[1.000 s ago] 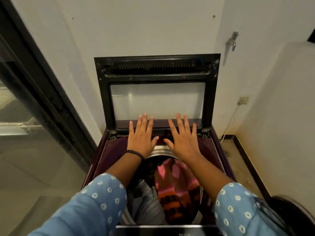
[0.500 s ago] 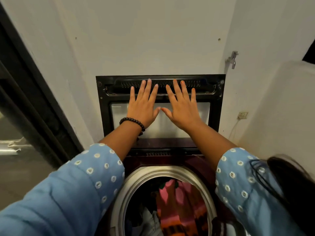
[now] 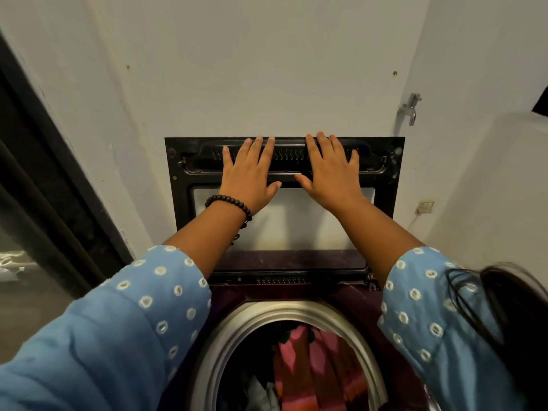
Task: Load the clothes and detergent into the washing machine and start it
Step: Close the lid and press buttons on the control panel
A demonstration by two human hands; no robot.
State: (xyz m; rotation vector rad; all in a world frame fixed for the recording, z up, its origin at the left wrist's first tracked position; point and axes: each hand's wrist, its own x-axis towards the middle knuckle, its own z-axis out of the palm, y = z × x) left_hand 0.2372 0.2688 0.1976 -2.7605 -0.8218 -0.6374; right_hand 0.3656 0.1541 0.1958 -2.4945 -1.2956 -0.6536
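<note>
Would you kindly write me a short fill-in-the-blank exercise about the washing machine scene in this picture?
1. The washing machine's lid stands ____.
2. Both hands lie flat near the lid's ____ edge.
3. The beaded bracelet sits on the ____ wrist.
4. The drum holds ____.

Missing words: open; top; left; clothes

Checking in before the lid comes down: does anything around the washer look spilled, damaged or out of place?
Nothing stands out. The lid stands upright against the wall, with the left hand and right hand flat near its top edge. The clothes sit inside the drum, none draped over its rim.
</note>
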